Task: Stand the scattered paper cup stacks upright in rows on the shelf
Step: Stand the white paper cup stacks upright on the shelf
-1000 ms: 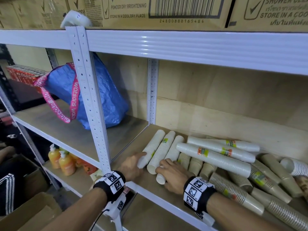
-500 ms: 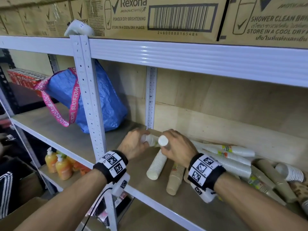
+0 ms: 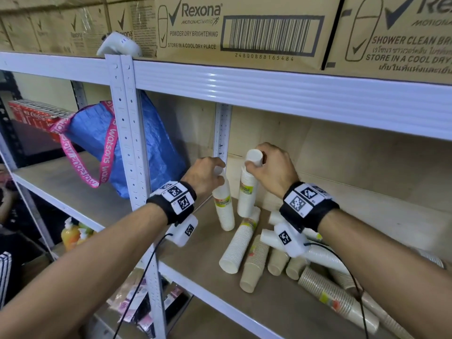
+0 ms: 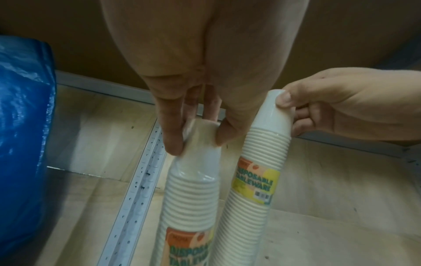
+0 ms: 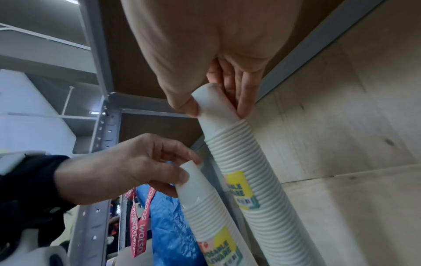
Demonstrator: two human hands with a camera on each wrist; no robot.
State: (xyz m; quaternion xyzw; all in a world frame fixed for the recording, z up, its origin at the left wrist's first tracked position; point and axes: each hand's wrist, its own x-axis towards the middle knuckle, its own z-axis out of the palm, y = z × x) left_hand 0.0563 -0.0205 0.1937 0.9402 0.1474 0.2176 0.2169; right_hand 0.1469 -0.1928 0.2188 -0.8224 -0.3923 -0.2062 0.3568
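Two white paper cup stacks stand nearly upright at the shelf's back left corner. My left hand (image 3: pixel 210 173) pinches the top of the left stack (image 3: pixel 223 209), also seen in the left wrist view (image 4: pixel 193 189). My right hand (image 3: pixel 266 167) grips the top of the right stack (image 3: pixel 247 194), which is slightly taller (image 5: pixel 246 162). Both stacks carry a yellow and orange label. More white and brown stacks (image 3: pixel 254 260) lie scattered on the wooden shelf board (image 3: pixel 200 270) to the right.
A white upright post (image 3: pixel 221 128) rises just behind the two stacks. A blue bag (image 3: pixel 151 152) with a pink strap sits in the bay to the left. A white beam (image 3: pixel 293 94) with cardboard boxes (image 3: pixel 239 30) on it runs overhead.
Both hands lifted a lying stack each from the shelf's front, tipped them up, and carried them back to the left rear corner, where they now stand nearly upright.
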